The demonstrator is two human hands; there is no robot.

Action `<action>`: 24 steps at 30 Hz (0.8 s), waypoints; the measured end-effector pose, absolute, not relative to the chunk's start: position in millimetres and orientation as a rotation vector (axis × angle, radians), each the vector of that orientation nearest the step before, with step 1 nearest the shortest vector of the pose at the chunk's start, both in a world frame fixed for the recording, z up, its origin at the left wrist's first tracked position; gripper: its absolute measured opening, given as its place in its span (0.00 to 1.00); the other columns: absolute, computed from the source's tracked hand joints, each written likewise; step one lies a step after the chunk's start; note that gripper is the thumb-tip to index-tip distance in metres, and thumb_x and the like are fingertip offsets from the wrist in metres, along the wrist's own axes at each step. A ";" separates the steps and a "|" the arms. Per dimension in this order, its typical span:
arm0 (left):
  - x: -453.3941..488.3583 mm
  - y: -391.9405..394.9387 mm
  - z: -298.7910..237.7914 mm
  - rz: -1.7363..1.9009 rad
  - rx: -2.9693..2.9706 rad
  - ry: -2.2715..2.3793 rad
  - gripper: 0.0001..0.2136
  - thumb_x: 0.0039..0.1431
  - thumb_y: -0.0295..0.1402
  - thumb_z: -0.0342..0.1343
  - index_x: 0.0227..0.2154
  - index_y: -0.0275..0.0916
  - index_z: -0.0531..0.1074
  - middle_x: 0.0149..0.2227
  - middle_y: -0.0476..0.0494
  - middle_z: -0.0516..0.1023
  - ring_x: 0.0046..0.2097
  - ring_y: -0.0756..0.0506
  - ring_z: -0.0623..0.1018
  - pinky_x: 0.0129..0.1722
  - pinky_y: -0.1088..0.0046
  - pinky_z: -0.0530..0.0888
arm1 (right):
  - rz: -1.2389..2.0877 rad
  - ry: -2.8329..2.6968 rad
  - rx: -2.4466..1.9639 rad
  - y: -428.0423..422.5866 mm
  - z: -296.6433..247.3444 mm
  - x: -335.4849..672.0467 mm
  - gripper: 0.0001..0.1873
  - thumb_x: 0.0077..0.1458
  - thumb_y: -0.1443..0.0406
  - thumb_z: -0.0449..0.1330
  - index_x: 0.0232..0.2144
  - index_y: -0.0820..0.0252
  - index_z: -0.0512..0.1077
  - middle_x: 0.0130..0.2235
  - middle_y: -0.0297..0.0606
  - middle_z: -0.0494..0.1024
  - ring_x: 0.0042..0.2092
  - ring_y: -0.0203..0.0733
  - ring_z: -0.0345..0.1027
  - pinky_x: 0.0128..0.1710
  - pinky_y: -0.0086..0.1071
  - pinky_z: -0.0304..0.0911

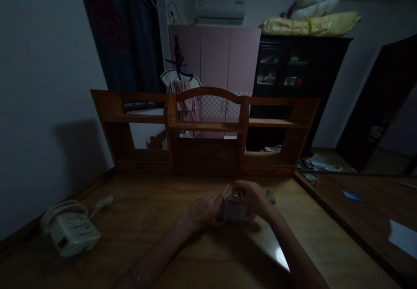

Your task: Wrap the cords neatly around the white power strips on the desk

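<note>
Both my hands meet over the middle of a wooden desk [137, 219]. My left hand [203, 211] has its fingers stretched out and rests against the left side of a small pale ribbed object [233, 211]. My right hand [252, 198] curls over the top of that same object, fingers closed on it. The room is dim, so I cannot make out what the object is. A small grey piece [270, 196] lies on the desk just right of my right hand.
A wooden shelf unit [205, 128] stands along the desk's back edge. A white power strip with coiled cord [70, 230] lies at the left. A second table [368, 211] with papers sits to the right. Wardrobes stand behind.
</note>
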State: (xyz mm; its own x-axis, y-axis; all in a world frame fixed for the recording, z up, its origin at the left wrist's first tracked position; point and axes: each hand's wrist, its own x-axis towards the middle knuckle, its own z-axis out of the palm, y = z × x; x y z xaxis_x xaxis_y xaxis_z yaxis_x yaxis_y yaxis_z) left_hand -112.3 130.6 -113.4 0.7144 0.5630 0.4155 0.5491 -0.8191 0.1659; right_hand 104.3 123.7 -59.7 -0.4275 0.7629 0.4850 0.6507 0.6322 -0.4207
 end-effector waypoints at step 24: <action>-97.6 109.4 -115.7 0.614 2.923 0.771 0.55 0.42 0.42 0.66 0.64 0.41 0.32 0.51 0.34 0.70 0.50 0.35 0.72 0.45 0.59 0.71 | 1.130 -2.033 -1.022 161.6 -99.9 116.4 0.10 0.42 0.62 0.63 0.23 0.64 0.68 0.20 0.28 0.66 0.22 0.30 0.56 0.20 0.22 0.51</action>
